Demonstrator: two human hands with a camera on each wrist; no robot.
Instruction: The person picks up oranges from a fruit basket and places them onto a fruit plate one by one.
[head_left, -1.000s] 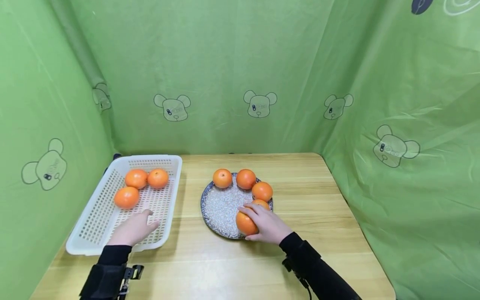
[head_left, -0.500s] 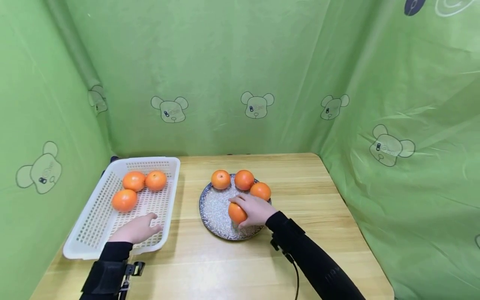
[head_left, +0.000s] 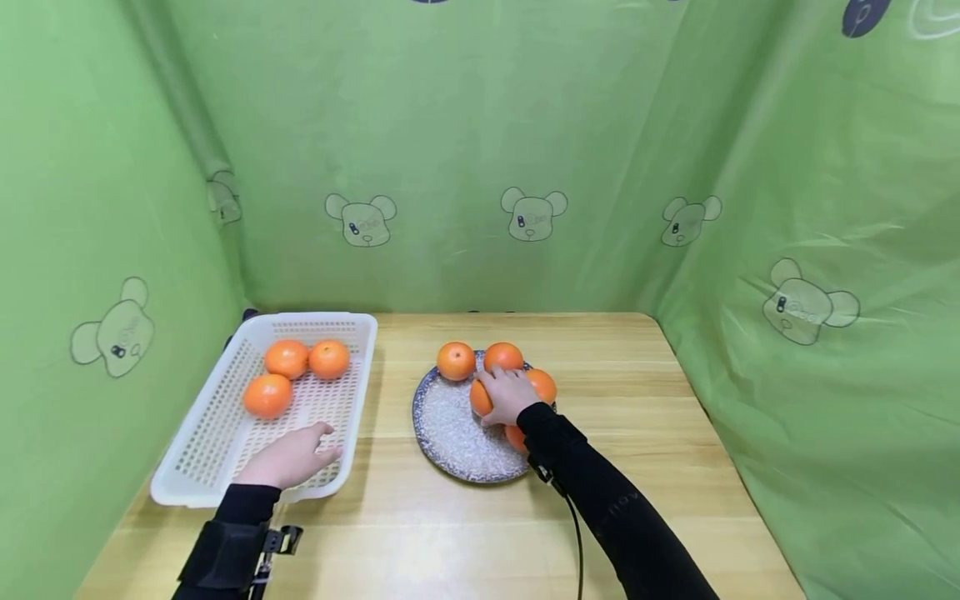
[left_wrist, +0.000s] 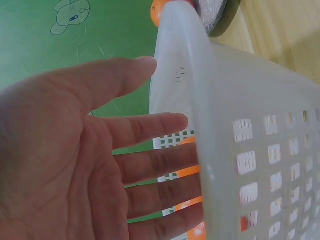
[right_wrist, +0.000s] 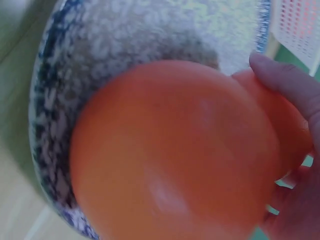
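My right hand (head_left: 508,395) grips an orange (head_left: 481,398) over the speckled plate (head_left: 453,437), its thumb along the near side. In the right wrist view the held orange (right_wrist: 280,122) is partly behind a nearer orange (right_wrist: 170,155) by the plate's rim. Other oranges ring the plate's far and right edge: one (head_left: 455,361) at the back left, one (head_left: 503,357) at the back, one (head_left: 542,386) at the right. The nearer orange (head_left: 516,438) is half covered by my sleeve. My left hand (head_left: 291,457) hangs over the white basket (head_left: 365,367), fingers extended and holding nothing.
Three oranges (head_left: 287,359) lie together toward the back of the basket. The wooden table (head_left: 637,500) carries basket and plate, with green curtains (head_left: 450,125) behind and at both sides. A cable (head_left: 577,542) trails from the right wrist.
My right hand has carried the held orange away from the plate's near right edge, toward the back oranges. The orange there is now left behind under the sleeve. The left hand stays over the basket.
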